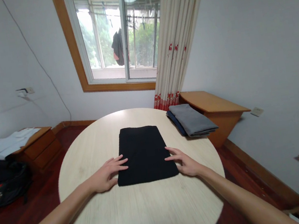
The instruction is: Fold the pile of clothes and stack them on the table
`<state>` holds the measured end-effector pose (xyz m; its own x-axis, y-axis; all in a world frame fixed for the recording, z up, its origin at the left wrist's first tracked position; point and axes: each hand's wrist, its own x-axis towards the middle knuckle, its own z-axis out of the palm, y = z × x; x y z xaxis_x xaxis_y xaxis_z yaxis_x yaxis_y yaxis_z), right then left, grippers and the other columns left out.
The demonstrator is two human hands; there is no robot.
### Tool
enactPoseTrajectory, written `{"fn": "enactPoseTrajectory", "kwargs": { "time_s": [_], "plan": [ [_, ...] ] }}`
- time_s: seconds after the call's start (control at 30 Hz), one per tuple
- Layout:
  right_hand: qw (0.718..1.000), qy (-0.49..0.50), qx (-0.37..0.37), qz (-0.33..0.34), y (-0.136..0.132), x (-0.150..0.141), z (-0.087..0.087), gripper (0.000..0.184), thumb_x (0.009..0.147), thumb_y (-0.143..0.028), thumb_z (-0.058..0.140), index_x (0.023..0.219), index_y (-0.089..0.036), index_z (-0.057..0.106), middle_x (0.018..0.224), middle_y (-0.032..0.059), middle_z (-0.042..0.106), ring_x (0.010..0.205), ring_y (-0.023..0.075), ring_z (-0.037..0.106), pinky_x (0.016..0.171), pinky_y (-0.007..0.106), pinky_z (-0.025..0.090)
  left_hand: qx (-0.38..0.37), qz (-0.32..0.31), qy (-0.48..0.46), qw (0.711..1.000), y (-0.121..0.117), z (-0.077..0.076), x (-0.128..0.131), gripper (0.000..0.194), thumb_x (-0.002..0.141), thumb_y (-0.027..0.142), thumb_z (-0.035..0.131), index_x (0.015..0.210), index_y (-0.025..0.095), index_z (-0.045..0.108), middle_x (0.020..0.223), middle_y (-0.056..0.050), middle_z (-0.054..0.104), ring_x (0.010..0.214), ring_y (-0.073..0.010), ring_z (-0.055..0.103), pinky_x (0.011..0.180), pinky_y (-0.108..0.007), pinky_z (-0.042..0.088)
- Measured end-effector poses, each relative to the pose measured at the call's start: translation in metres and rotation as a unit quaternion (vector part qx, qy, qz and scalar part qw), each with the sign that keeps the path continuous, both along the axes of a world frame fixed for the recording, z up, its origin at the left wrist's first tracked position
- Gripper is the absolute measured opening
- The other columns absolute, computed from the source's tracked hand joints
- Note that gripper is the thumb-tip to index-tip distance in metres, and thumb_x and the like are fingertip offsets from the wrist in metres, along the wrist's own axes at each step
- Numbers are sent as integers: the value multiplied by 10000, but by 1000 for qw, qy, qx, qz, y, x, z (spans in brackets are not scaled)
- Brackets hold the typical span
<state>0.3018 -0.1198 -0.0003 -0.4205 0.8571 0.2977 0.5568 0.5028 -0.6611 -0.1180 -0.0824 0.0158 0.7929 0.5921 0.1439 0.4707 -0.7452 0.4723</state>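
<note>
Here, left hand (106, 174) flat and spread, gripping nothing, fingertips touching the left edge of the folded black rectangular cloth (144, 153). Cloth itself flat at the middle of the round pale wooden tabletop (143, 209). Right hand (182, 161) likewise flat, released, against the cloth's right edge. Beyond and right of the cloth, folded grey and navy fabric stack (192, 120).

Table: round pale wooden table (141, 209), centre to lower frame.
Black cloth: folded black cloth (144, 153), flat at centre.
Left hand: left hand (107, 175) — fingers flat on cloth's left edge.
Right hand: right hand (183, 163) — fingers flat on right edge.
Stack: folded grey and blue cloths (192, 120), right of centre.
</note>
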Motion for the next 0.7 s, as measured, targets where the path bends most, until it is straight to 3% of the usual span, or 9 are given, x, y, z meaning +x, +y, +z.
{"fn": "enactPoseTrajectory", "kwargs": {
  "time_s": [0.13,0.27,0.37,0.43,0.5,0.57,0.63,0.7],
  "plan": [
    [998,6,50,-35,-9,-6,-5,314,811,-114,507,948,-250,754,1354,94,582,1321,262,472,1113,529,348,32,12,26,999,-3,-2,4,424,902,131,459,1221,308,677,1383,-17,592,1389,-256,417,1161,-548,256],
    [998,18,53,-22,-25,-5,5,273,839,-133,489,948,-244,714,1215,84,668,1277,261,509,1109,518,340,30,5,-21,999,-10,0,-7,386,908,145,455,1154,308,704,1262,-11,680,1282,-226,539,1151,-504,293],
    [998,59,25,-16,-19,-4,25,225,885,-221,493,990,-224,692,1086,87,705,1124,254,604,1038,456,409,-12,14,-100,995,-3,19,-9,346,938,241,441,1150,294,709,1181,-27,717,1141,-218,630,1097,-450,378],
    [994,101,7,-39,3,-8,38,219,875,-328,540,977,-198,685,992,86,708,979,250,638,922,400,474,-61,55,-165,983,14,37,1,320,935,374,476,1075,250,735,1075,-53,744,1021,-239,668,974,-406,482],
    [984,154,3,-87,36,-17,47,329,833,-467,592,947,-170,676,897,80,695,889,249,629,841,370,492,-118,132,-244,953,38,52,19,366,873,512,564,945,199,740,916,-71,751,887,-256,681,833,-373,536],
    [961,220,-30,-166,69,-28,47,462,846,-568,538,1007,-150,653,886,85,683,855,240,620,790,356,496,-181,211,-323,904,61,55,40,461,823,583,609,1006,171,706,857,-81,734,825,-253,676,744,-356,541],
    [934,249,-88,-239,92,-36,39,506,872,-575,499,1105,-140,614,875,88,674,819,224,620,748,342,495,-258,283,-359,851,78,45,55,553,800,620,618,1086,148,658,813,-76,713,736,-227,665,664,-334,523],
    [929,231,-124,-261,103,-38,25,511,875,-551,531,1190,-151,579,868,80,667,812,208,621,733,323,488,-314,333,-364,811,87,25,61,649,763,617,662,1194,138,587,792,-65,694,656,-196,639,596,-302,484]
  ]
}}
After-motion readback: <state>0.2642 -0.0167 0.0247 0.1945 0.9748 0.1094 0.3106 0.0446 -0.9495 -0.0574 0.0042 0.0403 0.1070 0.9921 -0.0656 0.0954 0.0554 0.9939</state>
